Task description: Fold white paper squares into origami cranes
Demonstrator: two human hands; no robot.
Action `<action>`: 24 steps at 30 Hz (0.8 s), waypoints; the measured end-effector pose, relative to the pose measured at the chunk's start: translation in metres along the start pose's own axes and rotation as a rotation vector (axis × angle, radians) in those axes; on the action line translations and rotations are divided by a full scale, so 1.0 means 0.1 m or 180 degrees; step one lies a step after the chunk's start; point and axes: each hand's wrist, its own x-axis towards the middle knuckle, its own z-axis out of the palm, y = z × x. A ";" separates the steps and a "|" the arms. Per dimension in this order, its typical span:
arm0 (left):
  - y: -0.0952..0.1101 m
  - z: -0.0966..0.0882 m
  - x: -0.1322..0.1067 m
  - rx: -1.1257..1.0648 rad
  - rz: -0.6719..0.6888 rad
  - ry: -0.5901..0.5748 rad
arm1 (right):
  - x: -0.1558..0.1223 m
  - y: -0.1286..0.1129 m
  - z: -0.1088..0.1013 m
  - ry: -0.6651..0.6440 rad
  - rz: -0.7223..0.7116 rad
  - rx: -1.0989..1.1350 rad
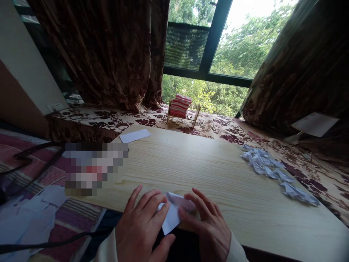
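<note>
Folded paper: a small white sheet, partly folded, lies at the near edge of the worktop and juts a little past it, between the two hands.
Left hand: the left hand lies palm down with fingers spread, fingertips pressing the paper's left side; it closes around nothing.
Right hand: the right hand is likewise flat and open, fingers resting on the paper's right part and on the wood beside it.
Sleeves: pale cuffs show at both wrists.
Worktop: a light pine-grain worktop, bare across its middle.
Paper slip: a flat white slip lies at the far left corner, well apart from the hands.
Folded figures: a row of small white folded paper figures runs along the right edge.
Left side: loose pale paper sheets and a dark strap lie on a striped cloth beside the worktop; one patch there is blurred out.
Sill: a floral-patterned ledge behind the worktop carries a small wooden rack with red-and-white striped cloth on it.
Room: dark patterned curtains frame a black-barred window with green trees outside.
</note>
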 end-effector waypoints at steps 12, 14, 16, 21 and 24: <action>0.04 0.28 0.17 0.0425 -0.0168 -0.0695 | 0.00 0.03 -0.01 -0.0329 0.0242 0.0226; 0.03 0.26 0.16 0.0410 -0.0128 -0.0716 | 0.02 -0.01 -0.02 -0.0226 0.0279 0.0243; 0.03 0.23 0.17 0.0374 -0.0142 -0.0710 | 0.05 -0.05 -0.03 -0.0059 0.0323 0.0208; 0.01 0.15 0.19 0.0248 -0.0254 -0.0745 | 0.08 -0.10 -0.04 0.0116 0.0417 0.0270; -0.04 0.12 0.13 0.0183 -0.0257 -0.0809 | 0.09 -0.09 -0.05 0.0153 0.0441 0.0338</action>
